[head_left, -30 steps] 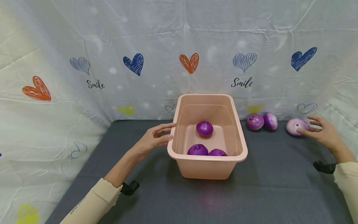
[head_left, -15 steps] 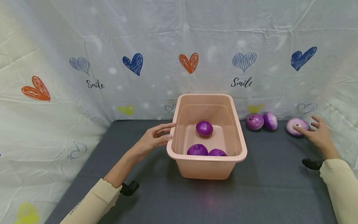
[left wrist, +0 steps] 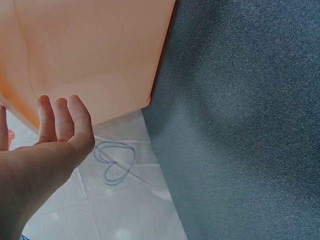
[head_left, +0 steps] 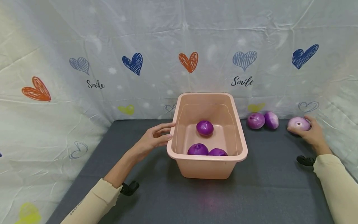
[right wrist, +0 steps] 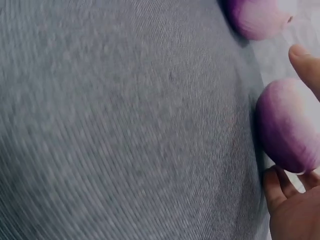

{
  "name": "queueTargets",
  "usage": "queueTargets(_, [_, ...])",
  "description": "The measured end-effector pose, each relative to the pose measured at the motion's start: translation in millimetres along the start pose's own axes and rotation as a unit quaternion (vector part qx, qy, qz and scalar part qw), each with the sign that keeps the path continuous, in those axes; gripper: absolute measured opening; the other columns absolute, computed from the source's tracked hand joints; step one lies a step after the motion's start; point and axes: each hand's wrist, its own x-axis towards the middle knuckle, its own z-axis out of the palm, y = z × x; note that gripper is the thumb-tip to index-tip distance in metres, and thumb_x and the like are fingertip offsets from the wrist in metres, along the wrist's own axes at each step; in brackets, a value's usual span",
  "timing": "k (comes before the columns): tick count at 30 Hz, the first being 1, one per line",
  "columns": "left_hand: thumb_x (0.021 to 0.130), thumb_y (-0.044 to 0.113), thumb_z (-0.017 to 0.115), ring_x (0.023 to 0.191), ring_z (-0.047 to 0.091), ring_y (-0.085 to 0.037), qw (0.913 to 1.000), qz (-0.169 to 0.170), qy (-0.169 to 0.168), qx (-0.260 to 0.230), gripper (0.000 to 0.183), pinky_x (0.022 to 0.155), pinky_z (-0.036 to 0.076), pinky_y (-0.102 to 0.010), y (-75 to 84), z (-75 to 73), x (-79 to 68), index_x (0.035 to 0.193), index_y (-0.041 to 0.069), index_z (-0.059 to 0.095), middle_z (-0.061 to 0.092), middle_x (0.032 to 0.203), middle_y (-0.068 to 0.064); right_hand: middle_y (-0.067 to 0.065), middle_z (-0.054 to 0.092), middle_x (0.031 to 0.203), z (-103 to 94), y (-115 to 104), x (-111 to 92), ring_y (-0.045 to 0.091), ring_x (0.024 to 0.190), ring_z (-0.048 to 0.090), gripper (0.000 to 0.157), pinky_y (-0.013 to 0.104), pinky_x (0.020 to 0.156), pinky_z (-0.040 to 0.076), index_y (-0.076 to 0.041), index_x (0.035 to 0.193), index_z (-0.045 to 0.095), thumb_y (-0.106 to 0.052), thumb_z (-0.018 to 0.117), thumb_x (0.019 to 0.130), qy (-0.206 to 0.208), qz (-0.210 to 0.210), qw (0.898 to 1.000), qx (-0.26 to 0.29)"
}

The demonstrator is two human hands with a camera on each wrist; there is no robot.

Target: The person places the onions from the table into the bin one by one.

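Note:
A pink plastic tub (head_left: 207,168) stands mid-table with three red onions inside, one at the back (head_left: 204,128) and two near the front wall. At the tub's left rim, my left hand (head_left: 152,138) rests loosely extended fingers (left wrist: 65,120) against its side. Far right, a paler red onion (head_left: 299,123) sits on the cloth with my right hand (head_left: 311,133) around it. The right thumb (right wrist: 306,65) lies on one side of that onion and the fingers on the other; the right wrist view cuts off part of both.
Two more red onions, one rounder (head_left: 255,120) and one paler (head_left: 271,120), lie side by side between the tub and my right hand. A white curtain (head_left: 156,40) printed with hearts hangs behind the dark grey cloth (head_left: 265,186).
My right hand has shifted left and closed in around the far-right onion, its fingers coming down on the right side. My left hand stays on the tub's rim.

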Motion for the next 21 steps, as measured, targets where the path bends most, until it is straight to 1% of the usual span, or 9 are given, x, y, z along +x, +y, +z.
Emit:
queueTargets(3, [0.1,0.021,0.068,0.126,0.056,-0.032,1.0,0.001,-0.001,-0.002,0.054,0.102,0.047,-0.051,-0.3,-0.2,-0.3,0.151,0.014,0.051,0.054,0.141,-0.016,0.04,0.025,0.152,-1.2,4,2,0.053,0.13,0.029,0.093,0.037,0.105,0.03,0.008,0.157,0.019,-0.025,0.077,0.092,-0.014,-0.006,1.0,-0.002])
queueTargets(6, [0.1,0.021,0.068,0.126,0.056,-0.032,1.0,0.001,-0.001,-0.001,0.054,0.103,0.046,-0.053,-0.3,-0.5,-0.3,0.151,0.013,0.051,0.054,0.141,-0.016,0.04,0.028,0.15,-2.6,5,4,0.052,0.127,0.031,0.091,0.033,0.099,0.032,0.009,0.155,0.022,-0.02,0.079,0.09,-0.023,-0.016,1.0,-0.008])
queueTargets(7, [0.1,0.021,0.068,0.126,0.055,-0.032,1.0,0.002,-0.002,-0.002,0.054,0.103,0.045,-0.054,-0.3,-0.8,-0.2,0.151,0.013,0.052,0.054,0.142,-0.016,0.041,0.029,0.149,-3.4,4,4,0.052,0.126,0.032,0.09,0.035,0.098,0.033,0.01,0.155,0.022,-0.018,0.079,0.09,-0.026,-0.019,0.999,-0.012])
queueTargets(10, [0.1,0.021,0.068,0.126,0.055,-0.032,1.0,0.002,-0.001,-0.003,0.053,0.104,0.044,-0.055,0.5,-1.2,0.1,0.15,0.015,0.052,0.054,0.142,-0.015,0.043,0.03,0.146,-5.6,0,5,0.054,0.125,0.034,0.088,0.045,0.1,0.035,0.012,0.153,0.024,-0.013,0.079,0.089,-0.029,-0.025,0.999,-0.027])
queueTargets(13, [0.101,0.021,0.068,0.126,0.056,-0.031,1.0,0.004,-0.003,-0.004,0.052,0.104,0.044,-0.055,0.4,-1.5,0.8,0.15,0.016,0.052,0.054,0.142,-0.014,0.045,0.03,0.145,-7.8,-3,5,0.056,0.125,0.034,0.087,0.059,0.1,0.032,0.012,0.153,0.024,-0.013,0.078,0.09,-0.034,-0.02,0.999,-0.036])
queueTargets(14, [0.101,0.021,0.068,0.126,0.056,-0.031,1.0,0.005,-0.005,-0.003,0.052,0.104,0.044,-0.055,0.3,-1.6,1.1,0.15,0.016,0.052,0.054,0.142,-0.014,0.045,0.03,0.145,-8.3,-4,5,0.056,0.125,0.034,0.086,0.06,0.1,0.032,0.013,0.153,0.024,-0.014,0.077,0.091,-0.034,-0.019,0.999,-0.037])
queueTargets(17, [0.101,0.021,0.068,0.126,0.056,-0.031,0.9999,0.008,-0.009,0.0,0.053,0.103,0.045,-0.053,0.1,-1.5,1.0,0.151,0.016,0.052,0.054,0.142,-0.014,0.045,0.03,0.144,-9.6,-3,2,0.056,0.124,0.034,0.086,0.053,0.098,0.035,0.012,0.153,0.024,-0.017,0.077,0.092,-0.033,-0.016,0.999,-0.039])
queueTargets(19, [0.101,0.021,0.068,0.126,0.056,-0.031,0.9999,0.008,-0.01,0.0,0.053,0.103,0.046,-0.052,-0.2,-1.6,0.5,0.151,0.016,0.052,0.053,0.142,-0.015,0.045,0.03,0.143,-10.4,-2,0,0.056,0.122,0.035,0.086,0.042,0.092,0.04,0.012,0.153,0.024,-0.019,0.076,0.093,-0.034,-0.017,0.999,-0.038])
queueTargets(21, [0.101,0.02,0.068,0.126,0.056,-0.031,0.9999,0.007,-0.011,-0.001,0.053,0.102,0.047,-0.051,-0.9,-2.2,0.1,0.151,0.015,0.052,0.052,0.143,-0.016,0.043,0.032,0.143,-10.3,-1,-2,0.052,0.118,0.038,0.085,0.027,0.081,0.04,0.012,0.153,0.026,-0.019,0.077,0.092,-0.029,-0.02,0.999,-0.033])
